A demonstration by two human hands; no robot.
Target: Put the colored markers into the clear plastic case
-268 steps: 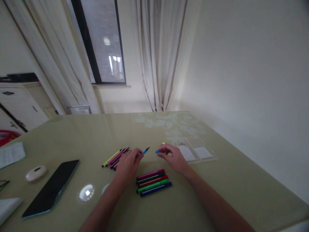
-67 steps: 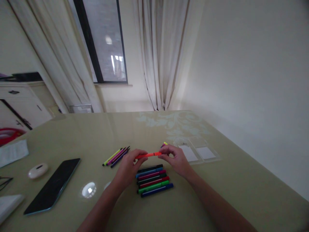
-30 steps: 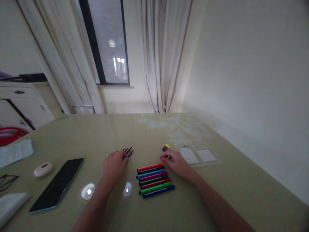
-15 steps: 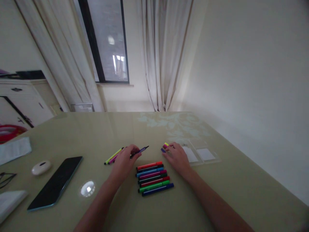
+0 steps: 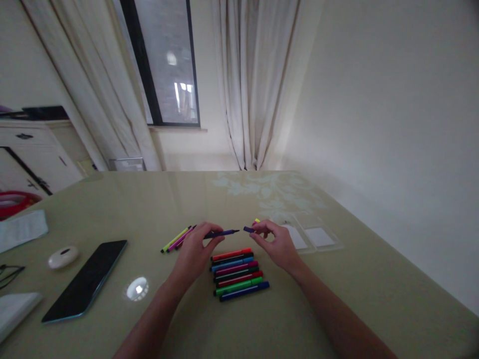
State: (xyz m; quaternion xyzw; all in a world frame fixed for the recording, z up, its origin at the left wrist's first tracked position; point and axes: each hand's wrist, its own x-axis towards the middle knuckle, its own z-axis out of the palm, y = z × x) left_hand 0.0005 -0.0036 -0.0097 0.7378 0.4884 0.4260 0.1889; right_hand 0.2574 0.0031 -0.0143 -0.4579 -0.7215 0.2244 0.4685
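Note:
Between the fingers of my left hand (image 5: pixel 198 248) is an uncapped purple marker (image 5: pixel 224 233), its dark tip pointing right. My right hand (image 5: pixel 276 243) pinches a purple marker cap (image 5: pixel 248 229), whose end faces the marker tip across a small gap. Under and left of my left hand lie a few uncapped markers, among them a yellow one (image 5: pixel 175 240) and a magenta one (image 5: pixel 180 240). Behind my right fingers a yellow cap (image 5: pixel 257 220) shows in part. Below both hands, several capped markers lie in a stacked row, from an orange one (image 5: pixel 231 255) to a dark blue one (image 5: pixel 244 291).
Clear plastic cases with white inserts (image 5: pixel 319 238) lie right of my right hand. To the left are a black phone (image 5: pixel 87 280), a white oval case (image 5: pixel 63 258), a cloth (image 5: pixel 22 229) and a white box (image 5: pixel 17 314). A light reflection shows on the table (image 5: pixel 179 324).
My right hand has picked up the purple cap and brought it level with the marker tip. My left hand has shifted the marker slightly right, so cap and tip are closer.

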